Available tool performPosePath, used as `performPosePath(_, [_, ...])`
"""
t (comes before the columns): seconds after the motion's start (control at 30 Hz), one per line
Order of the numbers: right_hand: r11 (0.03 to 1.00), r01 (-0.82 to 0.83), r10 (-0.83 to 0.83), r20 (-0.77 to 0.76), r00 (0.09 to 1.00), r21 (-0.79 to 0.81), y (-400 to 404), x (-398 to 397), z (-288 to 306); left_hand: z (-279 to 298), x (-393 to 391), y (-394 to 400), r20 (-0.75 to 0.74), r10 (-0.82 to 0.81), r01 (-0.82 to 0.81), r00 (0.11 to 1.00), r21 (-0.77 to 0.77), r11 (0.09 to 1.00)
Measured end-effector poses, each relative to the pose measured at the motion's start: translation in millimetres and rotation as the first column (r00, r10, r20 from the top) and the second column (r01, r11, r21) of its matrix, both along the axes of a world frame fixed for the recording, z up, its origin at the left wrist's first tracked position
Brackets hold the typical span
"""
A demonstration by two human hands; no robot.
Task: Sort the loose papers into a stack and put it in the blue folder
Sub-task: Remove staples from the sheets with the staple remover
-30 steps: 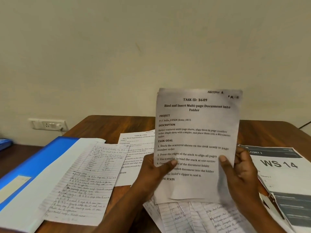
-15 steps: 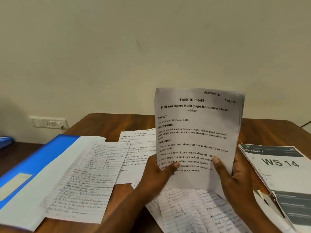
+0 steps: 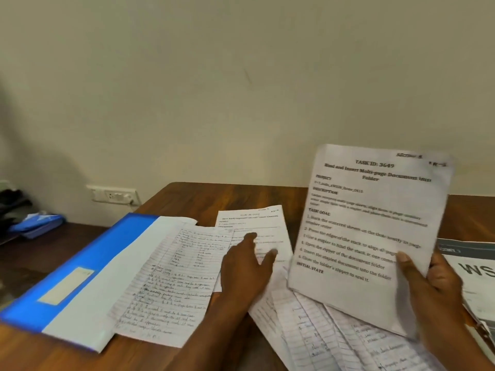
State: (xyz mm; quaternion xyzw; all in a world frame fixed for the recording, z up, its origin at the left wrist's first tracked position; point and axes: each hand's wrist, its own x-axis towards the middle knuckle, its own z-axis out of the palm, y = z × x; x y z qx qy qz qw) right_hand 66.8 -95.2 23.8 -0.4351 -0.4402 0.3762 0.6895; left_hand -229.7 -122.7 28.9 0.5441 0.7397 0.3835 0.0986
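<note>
My right hand (image 3: 434, 287) grips a printed sheet headed "TASK ID: 3649" (image 3: 367, 236), held upright and tilted right above the desk. My left hand (image 3: 247, 269) is off that sheet, fingers extended over a second printed sheet (image 3: 251, 223) lying flat at the desk's middle. A handwritten lined page (image 3: 174, 285) lies partly on the blue folder (image 3: 88, 263) at the left. Several more lined pages (image 3: 321, 330) are spread under the held sheet near the front edge.
A grey booklet marked "WS" (image 3: 474, 274) lies at the right edge of the wooden desk (image 3: 241, 194). A wall socket (image 3: 115, 195) sits behind the folder. A small blue object (image 3: 37, 223) rests on a lower surface at far left.
My left hand let go of the printed sheet and moved left over the flat printed sheet. The right hand alone holds the sheet, now tilted right. The view shifted left.
</note>
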Motion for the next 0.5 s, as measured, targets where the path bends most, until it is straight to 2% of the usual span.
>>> performPosePath(0.03, [1.0, -0.006, 0.006, -0.031, 1.0, -0.007, 2.9, 0.6, -3.0, -4.5, -5.6, 1.1, -0.147, 0.019, -0.032, 0.989, -0.09, 0.995])
performPosePath(0.07, [1.0, -0.001, 0.0, -0.051, 0.999, -0.012, 7.4, 3.6, -8.8, -8.3, -7.8, 2.2, -0.228, -0.013, -0.029, 0.974, -0.181, 0.983])
performPosePath(0.17, [1.0, -0.018, 0.021, -0.131, 0.991, 0.024, 14.0, 3.1, -18.7, -16.8, -8.0, 5.5, -0.324, -0.149, 0.034, 0.934, -0.336, 0.941])
performPosePath(0.37, [0.999, -0.035, 0.033, -0.165, 0.986, -0.01, 16.7, 8.0, -18.9, -16.9, 10.2, 3.4, -0.293, -0.336, 0.241, 0.895, -0.315, 0.918])
performPosePath(0.43, [0.999, -0.051, 0.049, -0.2, 0.979, -0.006, 12.2, 3.3, -14.3, -15.9, 12.0, 1.2, -0.256, -0.293, 0.245, 0.921, -0.206, 0.948])
performPosePath(0.5, [0.998, -0.064, 0.067, -0.203, 0.977, 0.022, 8.5, -0.4, -10.0, -10.5, 11.1, 0.5, -0.22, -0.152, 0.142, 0.964, -0.058, 0.988])
